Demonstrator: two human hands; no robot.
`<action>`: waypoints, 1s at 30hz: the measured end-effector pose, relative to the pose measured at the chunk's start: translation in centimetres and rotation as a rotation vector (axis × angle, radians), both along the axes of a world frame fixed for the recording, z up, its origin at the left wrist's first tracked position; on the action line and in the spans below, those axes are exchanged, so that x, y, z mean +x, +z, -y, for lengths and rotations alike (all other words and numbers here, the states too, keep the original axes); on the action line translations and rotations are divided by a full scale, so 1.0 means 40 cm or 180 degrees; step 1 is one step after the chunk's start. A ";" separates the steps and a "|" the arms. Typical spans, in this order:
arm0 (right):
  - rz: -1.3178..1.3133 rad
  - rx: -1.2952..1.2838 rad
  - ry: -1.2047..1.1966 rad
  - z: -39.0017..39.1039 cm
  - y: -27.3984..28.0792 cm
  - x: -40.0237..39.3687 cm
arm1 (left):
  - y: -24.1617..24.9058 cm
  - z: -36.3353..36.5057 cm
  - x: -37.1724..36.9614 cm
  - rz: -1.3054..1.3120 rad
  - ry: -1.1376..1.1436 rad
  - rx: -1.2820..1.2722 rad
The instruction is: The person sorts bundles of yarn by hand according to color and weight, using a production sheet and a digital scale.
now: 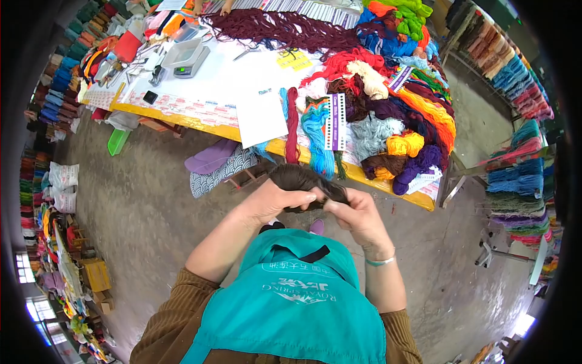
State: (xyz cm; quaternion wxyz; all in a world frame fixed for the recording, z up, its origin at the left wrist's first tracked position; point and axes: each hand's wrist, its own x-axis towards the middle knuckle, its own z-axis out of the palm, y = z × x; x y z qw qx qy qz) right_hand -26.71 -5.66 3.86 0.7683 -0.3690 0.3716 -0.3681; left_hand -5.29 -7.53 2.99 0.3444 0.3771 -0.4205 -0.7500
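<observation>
Both my hands are raised in front of the teal apron [291, 285], near the table's front edge. Between them is a dark brown bundle of thread or hair-like strands [300, 177]; which of the two it is I cannot tell. My left hand [270, 200] has its fingers closed on the left part of the bundle, thumb pointing inward. Closed on the right part is my right hand [356, 217], with a light band on its wrist. The thumbs nearly meet at the middle. Beyond the bundle, a dark red skein [292, 124] and a blue skein [315, 133] hang over the table edge.
The table [212, 128] carries a white sheet [260, 118], a scale [191, 60], a punched card [335, 121] and piled coloured yarn [403, 144]. Another person's hand [227, 7] shows at the far edge. A stool [244, 177] stands below; yarn racks [515, 182] line the right.
</observation>
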 end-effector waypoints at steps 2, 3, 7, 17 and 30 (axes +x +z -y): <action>0.0553 0.0522 -0.0206 -0.005 -0.057 -0.096 | -0.042 -0.001 0.074 -0.0172 -0.0227 0.0089; 0.1055 0.0706 -0.0475 -0.005 -0.078 -0.141 | -0.087 -0.010 0.121 -0.0721 -0.0081 0.0474; 0.2320 0.1140 -0.1911 0.015 -0.198 -0.392 | -0.160 0.005 0.333 -0.2815 0.1254 0.1385; 0.0548 0.1152 -0.5004 -0.129 -0.336 -1.114 | -0.268 -0.067 0.843 -0.1489 0.4002 0.1085; 0.1392 -0.0575 -0.2905 -0.095 -0.190 -1.039 | -0.180 -0.103 0.764 -0.1471 0.2347 0.1689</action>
